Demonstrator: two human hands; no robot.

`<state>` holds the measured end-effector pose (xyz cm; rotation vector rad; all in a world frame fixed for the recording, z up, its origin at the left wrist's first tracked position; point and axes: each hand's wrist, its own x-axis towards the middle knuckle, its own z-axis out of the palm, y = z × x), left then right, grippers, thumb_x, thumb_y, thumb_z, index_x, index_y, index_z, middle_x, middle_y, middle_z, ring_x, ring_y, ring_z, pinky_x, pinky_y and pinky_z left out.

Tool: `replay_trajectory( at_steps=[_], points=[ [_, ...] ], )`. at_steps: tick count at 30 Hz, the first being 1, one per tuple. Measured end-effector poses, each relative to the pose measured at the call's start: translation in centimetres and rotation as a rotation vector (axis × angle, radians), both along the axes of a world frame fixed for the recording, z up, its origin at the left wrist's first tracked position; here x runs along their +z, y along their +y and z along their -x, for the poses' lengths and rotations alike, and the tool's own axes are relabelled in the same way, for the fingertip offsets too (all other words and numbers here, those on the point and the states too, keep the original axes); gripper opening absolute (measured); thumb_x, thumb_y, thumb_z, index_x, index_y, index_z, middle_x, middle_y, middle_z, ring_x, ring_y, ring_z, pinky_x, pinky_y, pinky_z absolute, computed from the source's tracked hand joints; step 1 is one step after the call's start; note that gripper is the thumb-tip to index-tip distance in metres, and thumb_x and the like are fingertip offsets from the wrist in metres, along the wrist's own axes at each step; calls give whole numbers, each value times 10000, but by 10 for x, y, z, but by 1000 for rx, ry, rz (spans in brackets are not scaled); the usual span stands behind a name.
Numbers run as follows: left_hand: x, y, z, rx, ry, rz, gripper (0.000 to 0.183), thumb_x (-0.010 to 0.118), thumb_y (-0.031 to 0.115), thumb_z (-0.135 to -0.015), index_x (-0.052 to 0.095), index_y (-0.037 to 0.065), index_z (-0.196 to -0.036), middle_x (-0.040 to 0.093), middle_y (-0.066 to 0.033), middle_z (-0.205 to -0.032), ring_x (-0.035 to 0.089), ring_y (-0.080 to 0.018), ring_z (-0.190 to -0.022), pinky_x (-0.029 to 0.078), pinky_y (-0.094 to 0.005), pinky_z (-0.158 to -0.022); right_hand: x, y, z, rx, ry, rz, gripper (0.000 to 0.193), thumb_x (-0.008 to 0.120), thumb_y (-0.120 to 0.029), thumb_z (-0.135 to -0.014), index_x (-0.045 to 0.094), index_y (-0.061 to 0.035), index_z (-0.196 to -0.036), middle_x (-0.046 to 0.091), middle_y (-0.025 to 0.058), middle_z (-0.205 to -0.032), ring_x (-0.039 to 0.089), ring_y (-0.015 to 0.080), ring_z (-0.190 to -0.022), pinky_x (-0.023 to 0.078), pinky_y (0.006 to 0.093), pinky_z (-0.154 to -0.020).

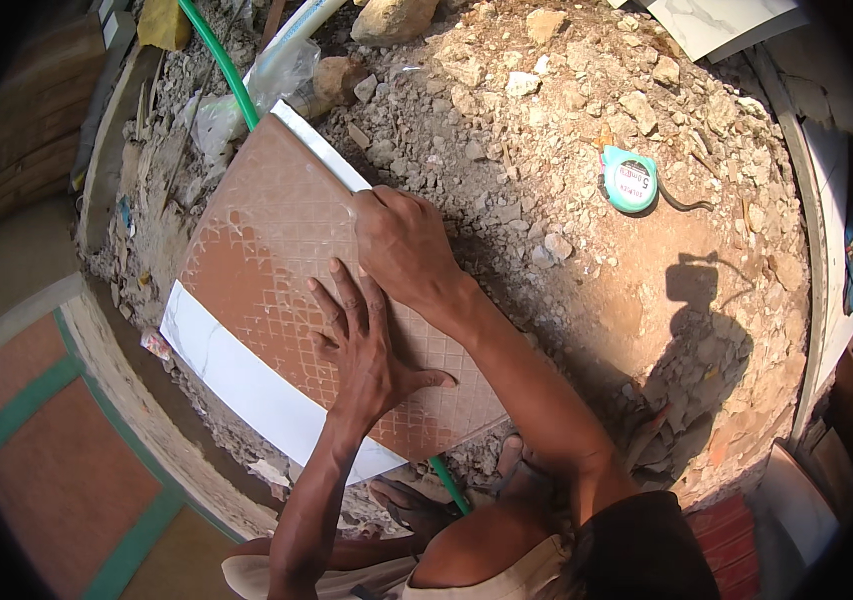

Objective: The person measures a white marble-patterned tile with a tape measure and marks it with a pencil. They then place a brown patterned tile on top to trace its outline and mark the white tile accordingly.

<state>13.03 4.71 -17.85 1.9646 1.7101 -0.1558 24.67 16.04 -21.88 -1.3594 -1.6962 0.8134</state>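
Note:
A square tile lies face down on rubble, its brown back covered with a pale lattice pattern. A white strip shows along its near-left side, and a thin white edge runs along its far right side. My left hand rests flat on the tile's back with the fingers spread. My right hand is curled over the tile's far right edge, gripping it. Both forearms reach in from the lower edge.
Broken stone and reddish earth cover the ground. A teal tape measure lies to the right. A green hose passes under the tile. A plastic bag and a white slab lie at the back. Red and green flooring is lower left.

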Motion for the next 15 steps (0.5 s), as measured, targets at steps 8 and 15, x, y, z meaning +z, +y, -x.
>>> replay_trajectory(
  at_steps=[8, 15],
  points=[
    [3, 2, 0, -25, 38, 20, 1702, 903, 715, -346, -22, 23, -1596, -162, -331, -1615, -203, -573, -1451, 145, -806, -1049, 4, -5, -4, 41, -88, 76, 133, 595, -67, -856, 637, 7, -959, 657, 159, -868, 670, 329, -851, 544, 431, -789],
    [2, 0, 0, -10, 80, 61, 1689, 915, 691, -345, 0, 19, -1596, -160, -336, -1613, -202, -585, -1446, 129, -791, -1068, 0, 40, 24, 31, -86, -34, 138, 605, -80, -864, 639, -1, -972, 665, 179, -889, 678, 320, -843, 554, 419, -774]
  ],
)
